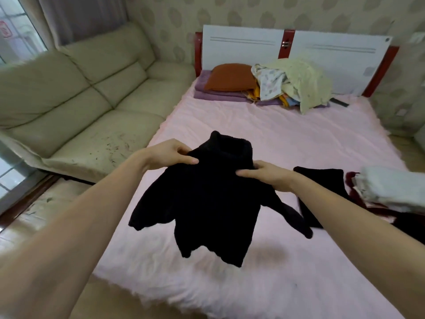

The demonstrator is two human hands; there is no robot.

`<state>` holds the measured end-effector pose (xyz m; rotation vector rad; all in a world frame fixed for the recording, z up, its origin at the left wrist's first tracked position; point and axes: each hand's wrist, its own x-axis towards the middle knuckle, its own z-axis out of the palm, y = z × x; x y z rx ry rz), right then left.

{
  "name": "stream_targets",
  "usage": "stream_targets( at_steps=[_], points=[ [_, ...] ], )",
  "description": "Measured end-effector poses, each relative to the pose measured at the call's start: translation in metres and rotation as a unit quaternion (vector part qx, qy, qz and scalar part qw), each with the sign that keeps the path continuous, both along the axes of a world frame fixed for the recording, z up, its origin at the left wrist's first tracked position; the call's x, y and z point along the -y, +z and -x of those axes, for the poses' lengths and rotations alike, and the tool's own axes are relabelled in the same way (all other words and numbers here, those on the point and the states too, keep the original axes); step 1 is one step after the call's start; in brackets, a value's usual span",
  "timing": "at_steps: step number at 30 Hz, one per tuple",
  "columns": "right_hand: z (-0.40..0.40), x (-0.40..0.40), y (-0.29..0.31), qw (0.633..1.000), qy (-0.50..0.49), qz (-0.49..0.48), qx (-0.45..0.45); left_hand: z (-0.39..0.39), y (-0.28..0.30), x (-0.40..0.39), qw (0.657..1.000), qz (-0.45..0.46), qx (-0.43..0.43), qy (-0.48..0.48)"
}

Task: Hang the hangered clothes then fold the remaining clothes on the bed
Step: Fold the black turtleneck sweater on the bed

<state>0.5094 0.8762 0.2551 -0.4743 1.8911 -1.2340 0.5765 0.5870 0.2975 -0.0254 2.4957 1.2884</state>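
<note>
A black turtleneck sweater (207, 203) hangs in the air over the pink bed (264, 125), collar up, sleeves and hem drooping. My left hand (170, 154) pinches its left shoulder. My right hand (266, 174) pinches its right shoulder. At the bed's right side lie a folded black garment (322, 180), a dark red garment (351, 187) and a folded pale grey piece (391, 185) on top of it.
A heap of light bedding and coloured clothes (292, 86) sits by the white headboard (241, 49), next to an orange pillow (230, 77) on purple folded cloth. A beige sofa (80, 100) runs along the bed's left side. Tiled floor (34, 215) lies at lower left.
</note>
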Motion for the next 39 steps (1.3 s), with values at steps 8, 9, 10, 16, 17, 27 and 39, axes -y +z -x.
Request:
stream_targets(
  at_steps=[8, 9, 10, 16, 17, 27, 39],
  points=[
    [-0.055, 0.017, -0.025, 0.995, 0.007, -0.039, 0.095, -0.035, -0.031, 0.054, 0.995, 0.081, -0.003, -0.050],
    [-0.063, 0.023, -0.025, 0.995, -0.023, -0.042, 0.091, -0.038, -0.039, 0.058, 0.992, 0.106, -0.010, -0.067],
    [-0.070, 0.029, -0.023, 0.994, -0.054, -0.043, 0.085, -0.042, -0.046, 0.060, 0.989, 0.123, -0.023, -0.075],
    [-0.108, 0.031, -0.011, 0.976, -0.151, -0.083, 0.130, -0.070, -0.080, 0.051, 0.980, 0.130, -0.103, -0.114],
    [-0.111, 0.026, -0.012, 0.971, -0.164, -0.082, 0.154, -0.069, -0.084, 0.050, 0.980, 0.122, -0.100, -0.121],
    [-0.104, -0.013, -0.102, 0.970, -0.145, -0.179, 0.076, -0.033, -0.171, 0.035, 0.974, 0.124, 0.019, -0.189],
    [0.067, -0.005, -0.332, 0.914, -0.283, -0.280, -0.077, 0.109, -0.389, -0.037, 0.977, 0.196, 0.058, 0.067]
  ],
)
